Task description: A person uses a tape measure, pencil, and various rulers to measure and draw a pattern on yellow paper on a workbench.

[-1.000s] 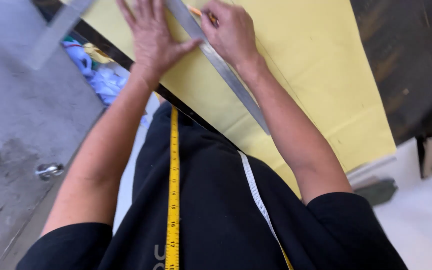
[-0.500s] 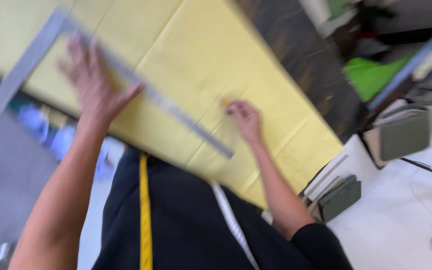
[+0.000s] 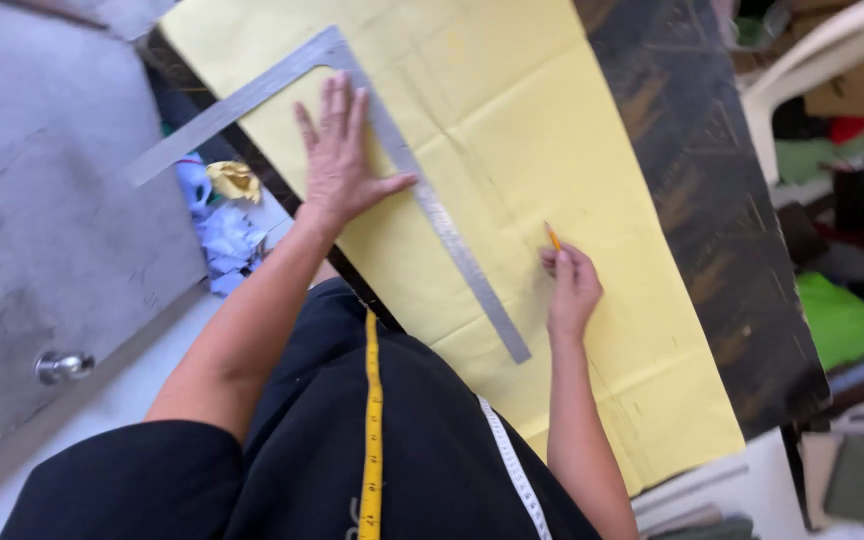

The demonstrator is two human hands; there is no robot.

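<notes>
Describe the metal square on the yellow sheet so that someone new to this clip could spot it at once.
Start at the dark wooden table and the yellow sheet spread over it. On the sheet lies an L-shaped metal square, pinned flat under the left hand; its short arm juts past the table's edge. It is the only grey, rigid straightedge; the yellow measuring tape is soft and hangs on the person's chest.

Right hand (image 3: 572, 290) is off the metal square (image 3: 422, 190) — now apart on the yellow paper (image 3: 552, 120), pencil (image 3: 552, 236) pinched in its fingers. Left hand (image 3: 340, 160) is spread flat on the square's corner — earlier both hands crowded the blade. View steadier than half a second ago.
</notes>
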